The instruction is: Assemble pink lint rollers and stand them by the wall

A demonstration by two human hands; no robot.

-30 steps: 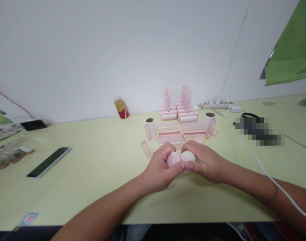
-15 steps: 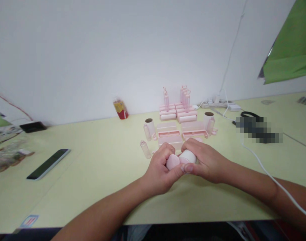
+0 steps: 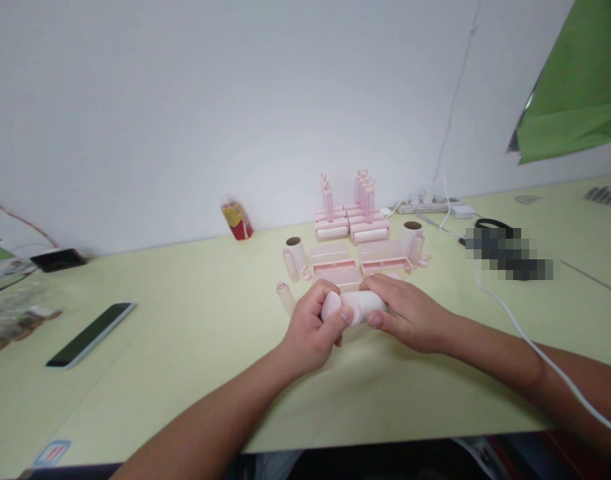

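Note:
My left hand (image 3: 310, 330) is closed around a pink round-ended piece (image 3: 330, 305), with the thumb pressed near a pink ring at the end of a white lint roller refill (image 3: 370, 307). My right hand (image 3: 415, 313) grips the other end of this roll. The fingers hide the far side of both parts. Just beyond the hands lie open pink lint roller cases (image 3: 334, 268) with translucent lids. A clear pink handle tube (image 3: 284, 293) stands left of them, and white rolls with brown cores (image 3: 296, 251) stand upright on either side.
Several pink lint rollers with upright handles (image 3: 369, 230) stand by the wall. A snack packet (image 3: 237, 219) is left of them, a phone (image 3: 91, 335) farther left. On the right are a power strip (image 3: 425, 205), a black strap (image 3: 495, 230) and a white cable (image 3: 520, 333) crossing my right arm.
My hands have drawn slightly apart and shifted left. The white roll has turned more sideways, showing more of its length, with the pink ring at its left end now visible.

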